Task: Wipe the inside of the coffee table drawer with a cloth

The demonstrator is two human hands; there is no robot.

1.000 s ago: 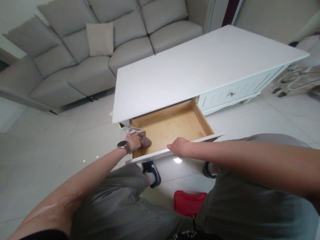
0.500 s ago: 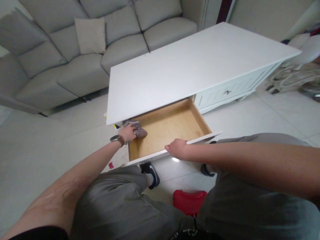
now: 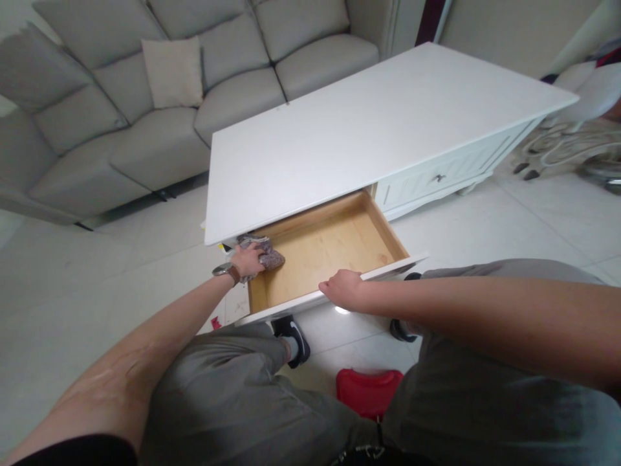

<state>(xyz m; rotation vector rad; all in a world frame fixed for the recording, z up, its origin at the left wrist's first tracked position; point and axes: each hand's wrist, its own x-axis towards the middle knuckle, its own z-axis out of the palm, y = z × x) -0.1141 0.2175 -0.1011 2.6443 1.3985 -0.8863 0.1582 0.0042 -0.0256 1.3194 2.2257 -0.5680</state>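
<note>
Pale wooden drawer (image 3: 334, 249), long axis crosswise: left hand (image 3: 248, 260) clutched a cloth (image 3: 272, 260) at its left end; right hand (image 3: 342, 289) gripped its front edge (image 3: 286, 307).

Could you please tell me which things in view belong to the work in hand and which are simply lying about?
In use:
- patterned cloth, under the left hand
- open wooden drawer, right hand on its front
- white table housing it

Lying about:
- grey sofa
- beige cushion
- red object, unidentifiable

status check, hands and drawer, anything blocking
Left hand holding cloth at left side of drawer. Right hand on its front edge. Drawer open. No obstruction seen.
</note>
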